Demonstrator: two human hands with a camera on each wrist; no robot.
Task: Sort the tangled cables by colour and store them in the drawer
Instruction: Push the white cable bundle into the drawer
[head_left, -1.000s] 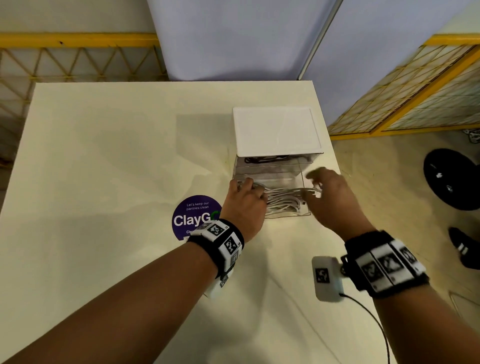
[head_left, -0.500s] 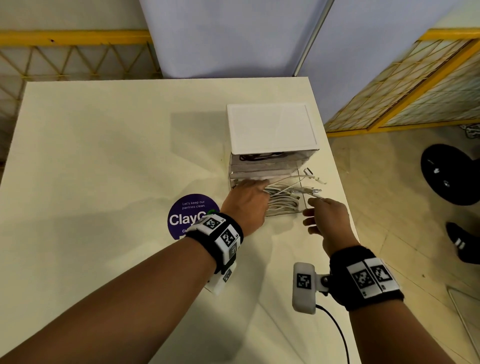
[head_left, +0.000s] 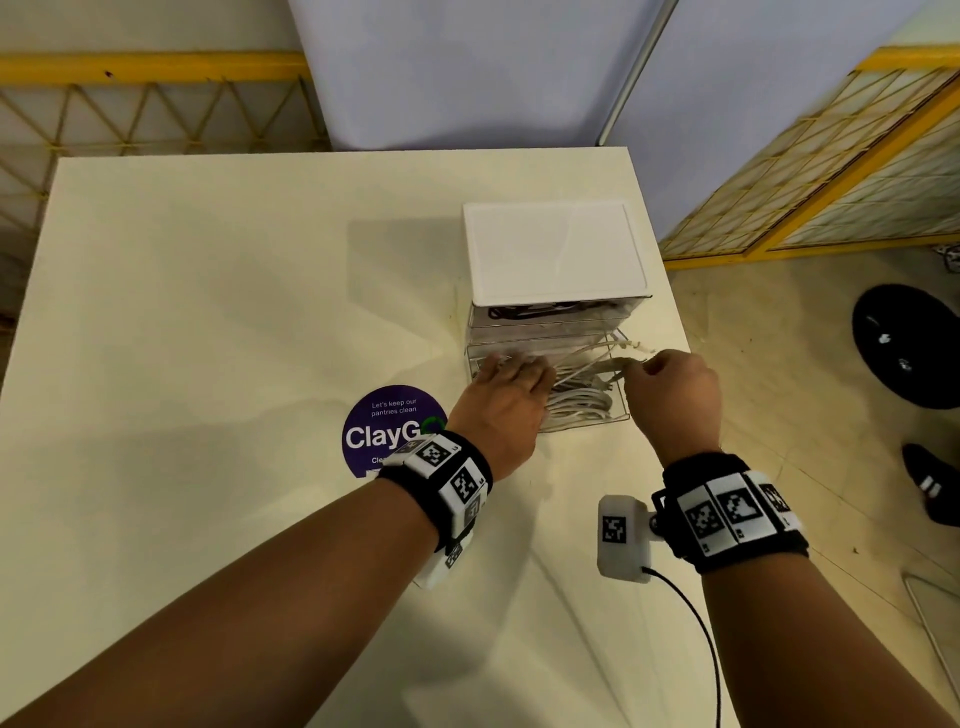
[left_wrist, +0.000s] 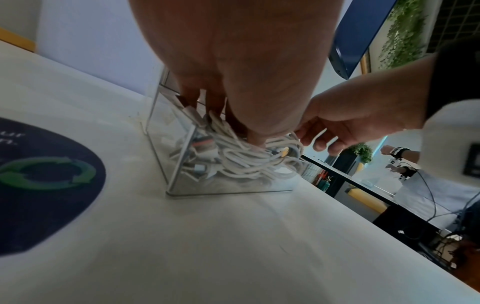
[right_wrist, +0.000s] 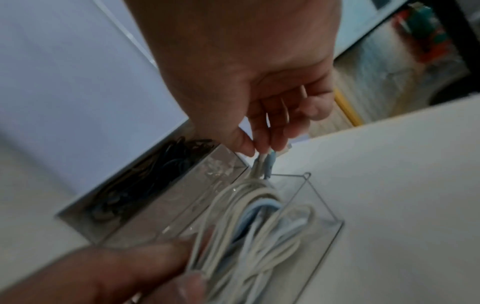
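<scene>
A small drawer unit with a white top (head_left: 550, 249) stands near the table's right edge. Its upper clear drawer holds black cables (head_left: 524, 312) (right_wrist: 155, 174). The lower clear drawer (head_left: 621, 410) (left_wrist: 228, 190) is pulled out and full of coiled white cables (head_left: 576, 402) (left_wrist: 249, 166) (right_wrist: 259, 226). My left hand (head_left: 498, 366) presses down on the coils with fairly straight fingers (left_wrist: 257, 142). My right hand (head_left: 636, 366) is at the drawer's right rim, where thumb and fingers (right_wrist: 259, 144) pinch the white cable plug ends (right_wrist: 265, 162).
A purple ClayGo sticker (head_left: 389, 431) lies left of the drawer. The table's right edge (head_left: 691, 395) runs just beside the drawer. A black round object (head_left: 909, 343) and a shoe (head_left: 930, 483) are on the floor. Another person (left_wrist: 415, 185) stands far off.
My right hand drew back from above the drawer, then came forward and took hold of the cable ends sticking out at the right rim. My left hand stayed on the coils.
</scene>
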